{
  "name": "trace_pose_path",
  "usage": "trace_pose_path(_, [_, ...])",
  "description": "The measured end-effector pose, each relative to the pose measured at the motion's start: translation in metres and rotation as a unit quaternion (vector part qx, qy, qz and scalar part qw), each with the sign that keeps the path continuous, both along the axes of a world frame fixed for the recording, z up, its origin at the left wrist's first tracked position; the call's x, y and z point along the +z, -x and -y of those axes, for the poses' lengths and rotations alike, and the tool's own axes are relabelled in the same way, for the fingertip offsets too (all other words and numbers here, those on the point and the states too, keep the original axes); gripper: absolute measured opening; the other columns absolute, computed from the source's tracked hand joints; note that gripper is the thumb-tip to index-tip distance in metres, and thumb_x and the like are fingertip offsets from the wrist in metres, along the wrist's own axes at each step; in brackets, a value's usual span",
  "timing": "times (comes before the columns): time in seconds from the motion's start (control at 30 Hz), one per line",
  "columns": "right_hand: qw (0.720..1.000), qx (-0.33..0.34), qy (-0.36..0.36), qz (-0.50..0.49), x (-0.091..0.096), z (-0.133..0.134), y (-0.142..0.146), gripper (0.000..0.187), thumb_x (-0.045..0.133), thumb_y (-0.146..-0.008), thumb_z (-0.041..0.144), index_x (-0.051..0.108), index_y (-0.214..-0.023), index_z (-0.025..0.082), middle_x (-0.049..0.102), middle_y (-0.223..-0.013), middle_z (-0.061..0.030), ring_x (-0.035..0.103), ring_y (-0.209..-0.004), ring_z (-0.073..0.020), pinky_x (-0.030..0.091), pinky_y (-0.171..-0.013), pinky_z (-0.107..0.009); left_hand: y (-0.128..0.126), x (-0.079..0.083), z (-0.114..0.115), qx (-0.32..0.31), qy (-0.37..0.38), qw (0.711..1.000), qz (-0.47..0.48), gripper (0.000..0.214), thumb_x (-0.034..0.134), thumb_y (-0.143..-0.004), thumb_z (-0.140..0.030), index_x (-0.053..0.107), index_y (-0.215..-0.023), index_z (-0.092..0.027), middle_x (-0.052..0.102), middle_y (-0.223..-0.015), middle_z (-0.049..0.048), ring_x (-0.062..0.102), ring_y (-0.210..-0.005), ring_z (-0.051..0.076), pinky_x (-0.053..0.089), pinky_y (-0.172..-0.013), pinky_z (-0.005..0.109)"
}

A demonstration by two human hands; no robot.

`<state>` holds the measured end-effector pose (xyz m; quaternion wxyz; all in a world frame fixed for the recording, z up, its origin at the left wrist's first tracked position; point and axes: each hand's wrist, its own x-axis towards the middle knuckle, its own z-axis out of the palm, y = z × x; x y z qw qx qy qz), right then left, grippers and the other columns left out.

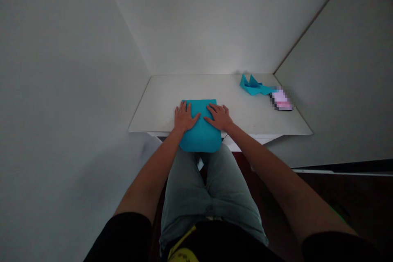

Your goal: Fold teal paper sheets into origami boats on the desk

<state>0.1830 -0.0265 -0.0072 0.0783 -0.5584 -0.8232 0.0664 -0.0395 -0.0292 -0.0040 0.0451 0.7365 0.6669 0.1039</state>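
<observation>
White desk in a white-walled corner; folded teal cloth sits at the near edge, overhanging it. Left hand and right hand lie flat on top, open, not gripping. Peaked teal piece at far right, touching a pixelated pink object.

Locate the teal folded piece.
In the head view, the teal folded piece lies at the white table's far right, reaching a blurred pink object.

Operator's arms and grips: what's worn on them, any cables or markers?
The left grip and right grip are bare hands: no gloves, rings or cables visible. The forearms are bare too. The black left sleeve and black right sleeve are short, with no visible markings.
</observation>
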Motion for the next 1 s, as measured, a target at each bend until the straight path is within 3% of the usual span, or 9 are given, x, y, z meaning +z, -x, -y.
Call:
trace_pose_path(0.3, [0.999,0.049,-0.005,0.022,0.0,0.001,-0.037,0.072,0.028,-0.109,0.064,0.039,-0.17,0.026,0.036,-0.177,-0.0099,0.04,-0.158,-0.0356,0.019,-0.131,-0.063,0.013,0.013,0.0,0.004,-0.008,0.995,0.099,0.062,0.019,-0.113,-0.056,0.059,-0.153,-0.029,0.056,-0.164,0.0054,0.043,-0.157,0.024,0.034,-0.129,0.046])
trace_pose_path(0.43, [0.997,0.07,-0.006,0.013,0.004,0.001,-0.052,0.071,0.033,-0.109,0.062,0.042,-0.168,0.025,0.036,-0.177,-0.01,0.041,-0.158,-0.0352,0.016,-0.132,-0.061,0.02,0.011,-0.015,0.04,-0.006,0.994,0.103,0.06,0.029,-0.111,-0.059,0.059,-0.153,-0.028,0.056,-0.163,0.0093,0.048,-0.152,0.03,0.039,-0.124,0.052])
trace_pose_path(0.53, [0.997,0.079,-0.001,-0.005,0.005,0.001,-0.059,0.067,0.035,-0.109,0.057,0.045,-0.166,0.023,0.037,-0.177,-0.0108,0.04,-0.158,-0.0348,0.016,-0.131,-0.062,0.025,0.01,-0.029,0.03,-0.013,0.995,0.092,0.058,0.043,-0.107,-0.059,0.059,-0.152,-0.027,0.055,-0.162,0.0118,0.046,-0.15,0.034,0.038,-0.123,0.056])
trace_pose_path(0.7, [0.997,0.068,0.0,-0.024,0.006,0.001,-0.057,0.065,0.039,-0.108,0.055,0.049,-0.163,0.023,0.041,-0.175,-0.0099,0.042,-0.156,-0.0356,0.019,-0.13,-0.061,0.028,0.009,-0.045,0.046,-0.039,0.993,0.099,0.039,0.054,-0.104,-0.052,0.069,-0.126,-0.023,0.061,-0.149,0.0146,0.049,-0.142,0.035,0.04,-0.119,0.053])
trace_pose_path(1.0, [0.997,0.063,-0.009,-0.037,0.005,0.001,-0.057,0.066,0.039,-0.107,0.057,0.051,-0.162,0.021,0.045,-0.172,-0.0109,0.043,-0.155,-0.036,0.023,-0.129,-0.06,0.031,0.007,-0.052,0.046,-0.04,0.99,0.123,0.027,0.045,-0.11,-0.038,0.065,-0.12,-0.023,0.073,-0.129,0.0113,0.058,-0.128,0.03,0.041,-0.115,0.05])
